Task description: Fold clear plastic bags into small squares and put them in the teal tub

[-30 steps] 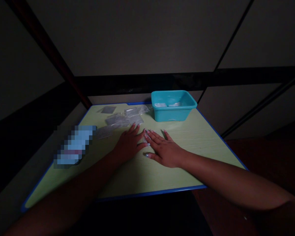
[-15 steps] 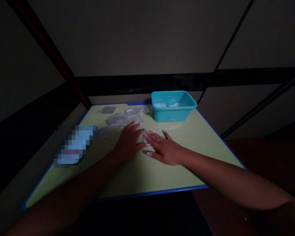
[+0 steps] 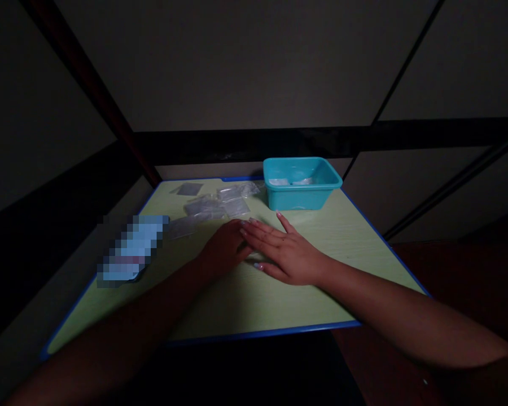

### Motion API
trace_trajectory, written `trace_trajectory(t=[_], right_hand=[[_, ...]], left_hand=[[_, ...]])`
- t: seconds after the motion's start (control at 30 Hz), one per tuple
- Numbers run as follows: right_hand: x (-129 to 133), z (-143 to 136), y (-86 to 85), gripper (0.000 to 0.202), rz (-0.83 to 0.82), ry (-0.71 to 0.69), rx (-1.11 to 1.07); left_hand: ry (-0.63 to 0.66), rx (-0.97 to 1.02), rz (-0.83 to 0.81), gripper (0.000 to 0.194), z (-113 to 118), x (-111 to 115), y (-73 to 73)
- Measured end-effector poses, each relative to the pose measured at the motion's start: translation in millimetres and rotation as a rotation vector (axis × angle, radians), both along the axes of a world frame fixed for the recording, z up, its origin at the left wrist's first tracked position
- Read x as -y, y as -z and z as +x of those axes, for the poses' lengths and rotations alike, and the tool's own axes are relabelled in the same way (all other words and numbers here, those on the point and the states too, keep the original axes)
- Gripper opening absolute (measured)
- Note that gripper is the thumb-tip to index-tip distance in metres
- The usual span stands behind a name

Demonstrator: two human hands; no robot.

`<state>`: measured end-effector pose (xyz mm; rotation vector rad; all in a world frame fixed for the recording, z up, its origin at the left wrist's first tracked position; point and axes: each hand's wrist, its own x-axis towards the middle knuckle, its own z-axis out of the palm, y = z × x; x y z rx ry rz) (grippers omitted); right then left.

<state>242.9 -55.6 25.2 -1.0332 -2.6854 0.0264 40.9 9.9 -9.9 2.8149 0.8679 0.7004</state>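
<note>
My right hand (image 3: 291,255) is held flat and open, palm down, with its thumb and fingers stretched out over the middle of the table. Its fingertips overlap the fingers of my left hand (image 3: 223,245), which bends inward from the left. Much of the left fingers is hidden behind the right ones, so their grip does not show. Between and below the hands a sliver of a small clear plastic packet (image 3: 254,256) shows; the rest is covered. Several flat clear plastic bags (image 3: 205,206) lie just beyond my left hand.
A turquoise plastic basket (image 3: 300,197) with whitish packets inside stands at the back right of the pale green table (image 3: 254,307), which has a blue edge. A blurred-out bluish object (image 3: 133,248) lies at the left. Dark panelled walls rise behind.
My right hand's fingers have shifted slightly left and now lie over the left fingers. The left fingers, spread before, are drawn in. The small packet is more covered.
</note>
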Motion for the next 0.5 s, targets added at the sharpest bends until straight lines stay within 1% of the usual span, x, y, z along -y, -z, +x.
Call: trace_trajectory(t=[0.1,0.2,0.27,0.5], right_hand=[[2,-1,0.3,0.061,0.037,-0.082,0.040],[2,-2,3.2,0.059,0.067,-0.105,0.051],[3,-4,5.0,0.057,0.091,-0.105,0.049],[5,-8,7.3,0.049,0.129,-0.133,0.040]], left_hand=[[0.100,-0.035,-0.015,0.044,-1,1,5.5],[0.179,-0.137,-0.025,0.052,-1,2,9.0],[0.211,-0.196,-0.040,0.053,-1,2,10.9],[0.173,-0.301,-0.103,0.048,-3,2,13.2]])
